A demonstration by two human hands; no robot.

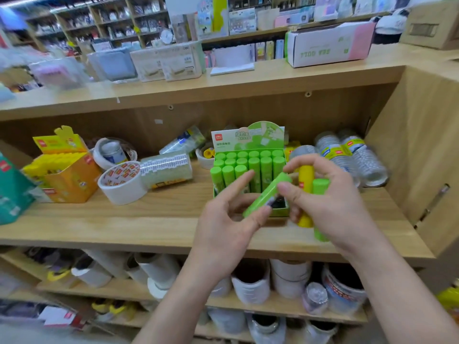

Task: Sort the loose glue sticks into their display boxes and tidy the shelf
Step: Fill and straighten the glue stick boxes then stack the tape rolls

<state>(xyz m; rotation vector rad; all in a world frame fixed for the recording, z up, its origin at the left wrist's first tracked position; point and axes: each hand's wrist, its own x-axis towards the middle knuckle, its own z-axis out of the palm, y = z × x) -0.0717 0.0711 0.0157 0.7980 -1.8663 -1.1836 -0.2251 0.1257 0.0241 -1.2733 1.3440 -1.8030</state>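
Head view. Sorting step well in hand, judging from two full hands in front of the green box at centre of the frame.

Left hand, lower centre: thumb and curled fingers clamped on the lower end of a green stick, index finger stretched out beside it. Stick slanted, cap toward upper right, just before the box.

Right hand, centre right: thumb and index tip touching the upper part of the same stick, other fingers curled round a yellow stick and a second green stick, both about upright in the palm.

Green box standing on the shelf, rows of green caps at the back, front part seemingly with free places.

Next, probably: turn the green stick upright, cap up, and lower it straight into a free place between its neighbours. Calls for release by the right thumb first. Afterwards, carry the yellow stick across to the yellow box at left of the frame, well apart.

Writing: on the header card of the green box, a red patch reading "deli"; Chinese characters beside it, too blurred to read. Red patches also on the yellow box, the yellow stick and the tape roll, too small to read. Upper right, a white box with green print upside down, not safely readable.
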